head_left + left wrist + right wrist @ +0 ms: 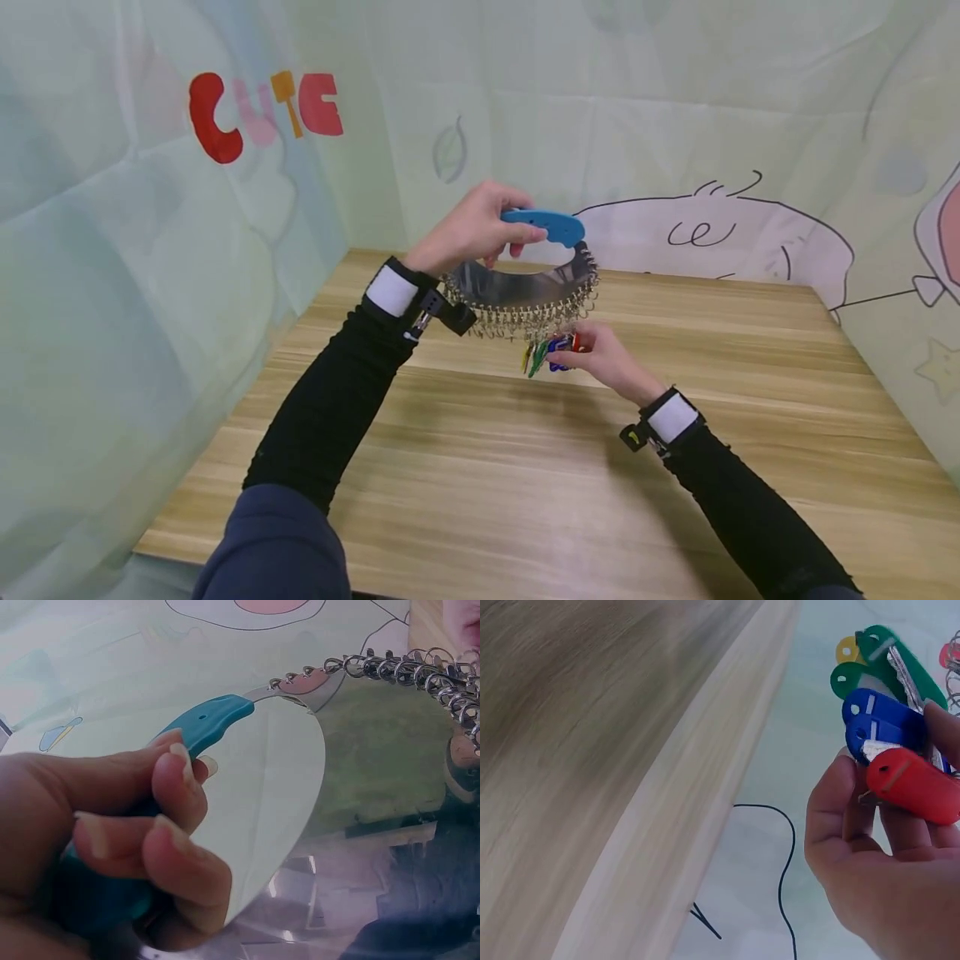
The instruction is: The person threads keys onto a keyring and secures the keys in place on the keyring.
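Observation:
My left hand (476, 227) grips the blue handle (558, 225) of a large metal key ring, held up above the table. The ring's shiny band (517, 287) curves below the handle, and small hooks (409, 671) line its edge. Below it my right hand (609, 364) pinches a bunch of coloured plastic key tags, among them a red tag (915, 784), blue tags (877, 724) and green tags (900, 667). A yellow tag (846, 649) shows behind the green ones. Silvery keys (904, 679) lie against the tags, partly hidden by the fingers.
A wooden table (570, 492) spreads beneath both hands. Pale printed cloth (525, 125) hangs behind it and along the left and right sides. Wrist cameras are strapped over both black sleeves (322, 417).

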The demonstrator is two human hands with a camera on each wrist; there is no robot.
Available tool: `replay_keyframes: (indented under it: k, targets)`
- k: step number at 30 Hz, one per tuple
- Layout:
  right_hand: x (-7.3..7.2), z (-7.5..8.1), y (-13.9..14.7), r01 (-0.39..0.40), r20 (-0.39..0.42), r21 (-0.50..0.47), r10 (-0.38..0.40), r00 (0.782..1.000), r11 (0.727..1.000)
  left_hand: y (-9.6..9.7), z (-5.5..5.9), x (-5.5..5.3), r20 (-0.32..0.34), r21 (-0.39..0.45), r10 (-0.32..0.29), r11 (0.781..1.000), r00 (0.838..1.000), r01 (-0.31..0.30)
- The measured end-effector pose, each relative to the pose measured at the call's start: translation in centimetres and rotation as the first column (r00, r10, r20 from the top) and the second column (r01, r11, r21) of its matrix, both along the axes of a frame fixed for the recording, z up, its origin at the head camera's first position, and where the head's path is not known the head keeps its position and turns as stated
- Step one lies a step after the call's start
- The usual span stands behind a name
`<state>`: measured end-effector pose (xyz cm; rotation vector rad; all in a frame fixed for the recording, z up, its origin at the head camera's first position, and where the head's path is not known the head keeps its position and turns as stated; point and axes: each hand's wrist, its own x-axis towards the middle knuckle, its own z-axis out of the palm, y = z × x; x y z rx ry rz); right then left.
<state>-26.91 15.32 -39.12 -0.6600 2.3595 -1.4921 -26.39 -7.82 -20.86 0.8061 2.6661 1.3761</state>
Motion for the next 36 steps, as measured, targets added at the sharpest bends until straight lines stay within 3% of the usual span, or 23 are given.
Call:
replay_keyframes:
  k: [19,29,36]
  targets:
    - [-0.07,0.20,0.25,0.049,0.026,0.041,-0.050,0.998,0.998,-0.09,-0.12,0.14,-0.012,0.019,0.030,0.999,0.999,-0.029]
    - [-0.10,-0.04,-0.02,0.005,-0.097,-0.018,-0.007,0.995,1.000,0.29,-0.02,0.27,-0.020,0.014,0.026,1.000,0.999,-0.026]
    - [-0.16,-0.07,0.09,0.030,-0.091,0.002,-0.030,0.995,1.000,0.18,-0.22,0.34,-0.030,0.020,0.022,1.000,0.999,-0.021]
